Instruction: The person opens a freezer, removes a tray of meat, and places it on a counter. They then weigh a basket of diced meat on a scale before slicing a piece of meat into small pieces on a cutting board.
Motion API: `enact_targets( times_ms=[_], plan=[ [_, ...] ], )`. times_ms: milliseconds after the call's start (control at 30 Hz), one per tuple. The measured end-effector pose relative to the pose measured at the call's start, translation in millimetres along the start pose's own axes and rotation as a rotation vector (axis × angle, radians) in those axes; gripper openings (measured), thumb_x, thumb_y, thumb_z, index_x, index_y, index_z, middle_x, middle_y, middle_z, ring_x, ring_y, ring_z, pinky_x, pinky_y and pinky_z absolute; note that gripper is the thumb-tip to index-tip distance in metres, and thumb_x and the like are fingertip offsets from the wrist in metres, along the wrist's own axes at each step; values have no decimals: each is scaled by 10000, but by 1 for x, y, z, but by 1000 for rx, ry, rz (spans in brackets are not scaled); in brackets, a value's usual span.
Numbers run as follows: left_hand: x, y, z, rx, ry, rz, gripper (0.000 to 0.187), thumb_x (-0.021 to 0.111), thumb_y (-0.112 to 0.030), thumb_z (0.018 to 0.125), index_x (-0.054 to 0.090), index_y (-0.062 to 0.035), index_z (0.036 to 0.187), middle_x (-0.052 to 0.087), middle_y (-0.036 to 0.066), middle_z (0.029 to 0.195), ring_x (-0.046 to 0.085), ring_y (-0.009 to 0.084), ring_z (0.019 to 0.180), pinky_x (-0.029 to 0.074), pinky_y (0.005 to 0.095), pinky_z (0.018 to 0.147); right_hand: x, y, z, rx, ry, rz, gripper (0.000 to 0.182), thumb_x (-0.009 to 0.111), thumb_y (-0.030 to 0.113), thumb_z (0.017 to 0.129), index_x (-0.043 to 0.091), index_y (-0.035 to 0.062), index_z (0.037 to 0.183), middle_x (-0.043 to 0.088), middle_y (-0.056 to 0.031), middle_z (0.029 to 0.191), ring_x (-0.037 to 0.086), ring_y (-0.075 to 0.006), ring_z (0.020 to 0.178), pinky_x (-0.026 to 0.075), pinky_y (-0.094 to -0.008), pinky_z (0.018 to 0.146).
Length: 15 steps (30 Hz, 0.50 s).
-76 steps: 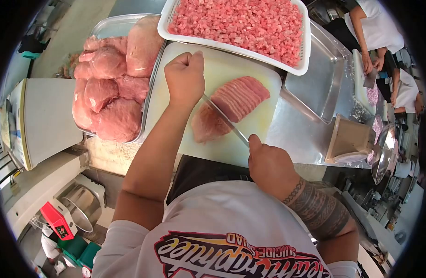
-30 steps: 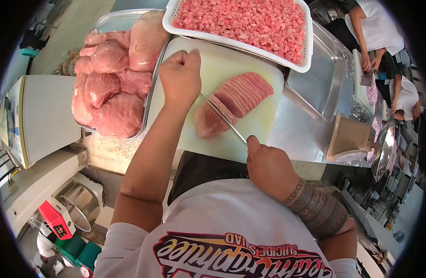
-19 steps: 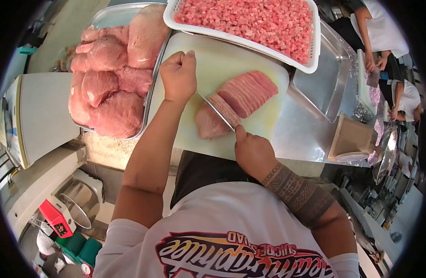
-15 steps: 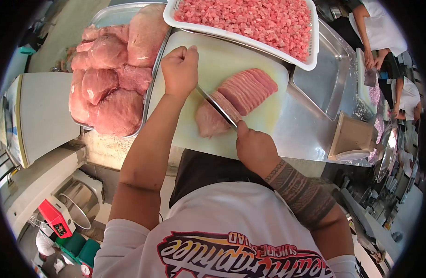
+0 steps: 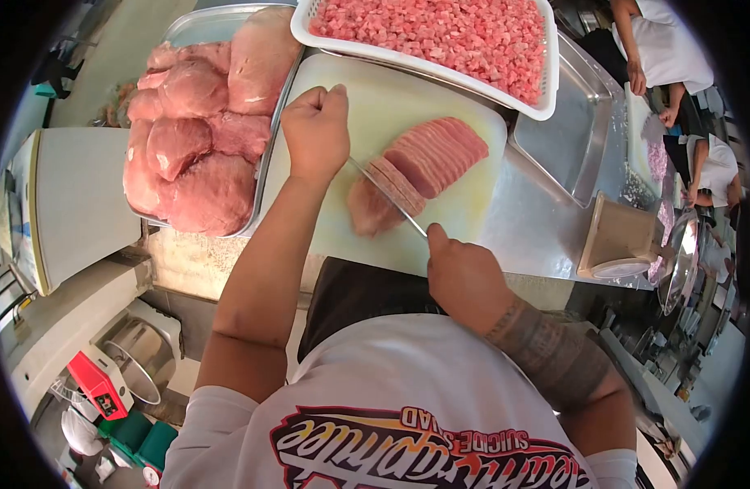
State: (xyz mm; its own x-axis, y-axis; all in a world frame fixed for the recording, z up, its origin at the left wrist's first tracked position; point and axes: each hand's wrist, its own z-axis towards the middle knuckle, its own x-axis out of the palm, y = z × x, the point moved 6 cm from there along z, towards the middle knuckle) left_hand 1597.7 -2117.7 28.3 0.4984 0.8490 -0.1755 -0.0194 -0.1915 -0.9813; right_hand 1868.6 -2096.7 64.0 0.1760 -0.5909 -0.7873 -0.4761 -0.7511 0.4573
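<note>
A long knife lies across a block of pink raw meat on a pale cutting board. My left hand is a closed fist at the far end of the knife. My right hand is at the near end, index finger laid along the blade. A fan of thin slices leans to the right of the blade. Neither hand touches the slices.
A steel tray of large raw meat pieces sits left of the board. Behind the board is a white basket of diced meat. To the right are an empty steel pan, a beige tub, and co-workers.
The knife has sawed across the block: my right hand pushed toward the meat, then drew back toward me. The stack of slices has grown slightly.
</note>
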Motion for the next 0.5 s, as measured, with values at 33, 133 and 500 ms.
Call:
enact_targets(
  times_ms=[33, 133, 500],
  plan=[
    [-3, 10, 3, -3, -8, 29, 459, 676, -139, 968, 429, -26, 598, 406, -27, 572, 356, 66, 578, 332, 321, 508, 12, -2, 7, 0, 5, -9, 190, 604, 48, 867, 520, 24, 1035, 676, -147, 709, 717, -334, 634, 559, -442, 546],
    [1, 10, 5, 137, -5, 85, 466, 678, -140, 967, 423, -18, 597, 400, -21, 569, 356, 69, 578, 339, 329, 512, 40, -12, 24, -28, -118, -51, 209, 605, 51, 865, 534, 21, 1059, 682, -153, 715, 720, -333, 643, 559, -448, 549],
    [1, -31, -14, 24, -19, -14, 472, 678, -124, 961, 410, -33, 584, 410, -31, 570, 346, 61, 569, 316, 318, 499, -19, 6, -24, -13, 6, 63, 187, 591, 52, 874, 503, 19, 1036, 685, -167, 721, 714, -345, 620, 559, -464, 543]
  ],
)
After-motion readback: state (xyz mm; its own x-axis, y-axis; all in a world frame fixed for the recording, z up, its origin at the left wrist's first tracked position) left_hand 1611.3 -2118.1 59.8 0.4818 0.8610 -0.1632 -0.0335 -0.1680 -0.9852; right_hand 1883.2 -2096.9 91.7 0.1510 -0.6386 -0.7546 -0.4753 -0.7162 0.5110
